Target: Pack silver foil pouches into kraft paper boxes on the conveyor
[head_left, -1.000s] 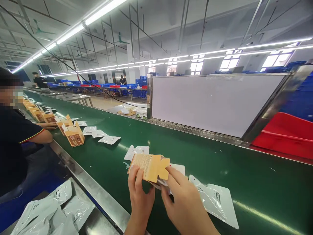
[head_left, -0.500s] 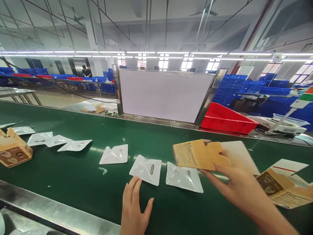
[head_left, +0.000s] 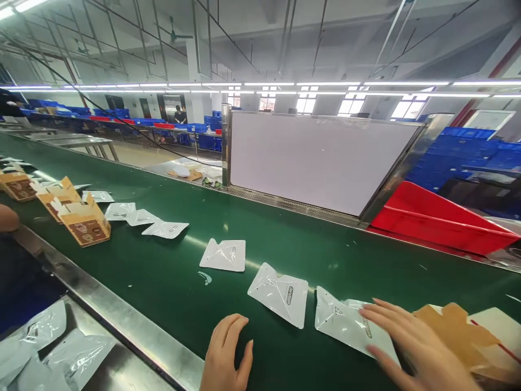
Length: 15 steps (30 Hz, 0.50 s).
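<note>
My left hand (head_left: 226, 353) rests on the green conveyor belt (head_left: 171, 271) near its front edge, fingers loosely curled, holding nothing. My right hand (head_left: 411, 347) lies open with fingers spread over a white foil pouch (head_left: 350, 326). Just right of it sits a flat brown carton (head_left: 456, 331) on white cards (head_left: 494, 331). A second pouch (head_left: 280, 293) and a third (head_left: 223, 254) lie on the belt to the left.
Opened brown boxes (head_left: 83, 222) and more pouches (head_left: 165, 229) lie further left on the belt. Another person's hand (head_left: 7, 217) shows at the left edge. A white panel (head_left: 317, 157) and red bin (head_left: 439, 220) stand behind. Loose pouches (head_left: 52, 353) fill a tray below.
My right hand put the brown carton down at the right and moved onto the nearest pouch. My left hand let go of the carton and dropped to the belt.
</note>
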Each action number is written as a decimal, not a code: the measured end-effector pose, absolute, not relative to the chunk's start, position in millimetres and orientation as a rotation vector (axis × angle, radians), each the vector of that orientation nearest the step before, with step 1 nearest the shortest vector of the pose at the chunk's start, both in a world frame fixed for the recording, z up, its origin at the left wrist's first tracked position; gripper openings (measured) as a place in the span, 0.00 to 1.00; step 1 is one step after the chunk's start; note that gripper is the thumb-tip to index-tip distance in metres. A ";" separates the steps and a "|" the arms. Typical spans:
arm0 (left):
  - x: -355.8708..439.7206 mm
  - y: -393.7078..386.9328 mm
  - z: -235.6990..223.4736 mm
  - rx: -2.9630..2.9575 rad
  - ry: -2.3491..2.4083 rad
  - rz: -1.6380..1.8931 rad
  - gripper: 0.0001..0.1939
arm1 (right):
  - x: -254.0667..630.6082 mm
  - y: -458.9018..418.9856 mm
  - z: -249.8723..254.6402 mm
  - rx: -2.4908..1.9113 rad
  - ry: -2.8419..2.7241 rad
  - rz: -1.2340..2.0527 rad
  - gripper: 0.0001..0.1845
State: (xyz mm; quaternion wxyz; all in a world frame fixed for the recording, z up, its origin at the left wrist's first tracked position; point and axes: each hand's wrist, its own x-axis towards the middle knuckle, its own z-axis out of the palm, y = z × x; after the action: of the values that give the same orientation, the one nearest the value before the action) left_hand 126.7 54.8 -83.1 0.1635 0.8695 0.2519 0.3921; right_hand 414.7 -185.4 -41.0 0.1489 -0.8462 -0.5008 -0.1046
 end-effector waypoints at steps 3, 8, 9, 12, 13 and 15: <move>128.1 45.1 -87.3 2.363 0.737 1.185 0.13 | 428.9 -146.9 -85.3 -2.487 -1.586 -0.125 0.27; 132.1 34.6 -97.2 2.237 0.749 1.209 0.14 | 456.5 -101.1 -85.4 -2.491 -1.101 -0.139 0.28; 132.8 34.4 -98.1 2.216 0.751 1.207 0.14 | 447.4 -89.4 -77.3 -2.458 -1.086 -0.158 0.27; 133.9 37.1 -97.8 2.145 0.738 1.215 0.15 | 399.6 -56.1 -69.2 -2.363 -1.432 -0.238 0.29; 133.9 38.6 -97.1 2.124 0.734 1.219 0.15 | 384.4 -48.7 -74.6 -2.345 -1.586 -0.286 0.32; 133.6 41.1 -95.7 2.094 0.736 1.210 0.16 | 368.3 -41.9 -92.9 -2.305 -1.768 -0.365 0.39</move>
State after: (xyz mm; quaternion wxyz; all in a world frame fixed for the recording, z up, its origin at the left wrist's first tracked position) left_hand 133.6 41.1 -95.7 0.3023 0.7896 0.2774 0.4563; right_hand 368.3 -41.9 -92.9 0.1064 -0.7828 -0.6005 -0.1239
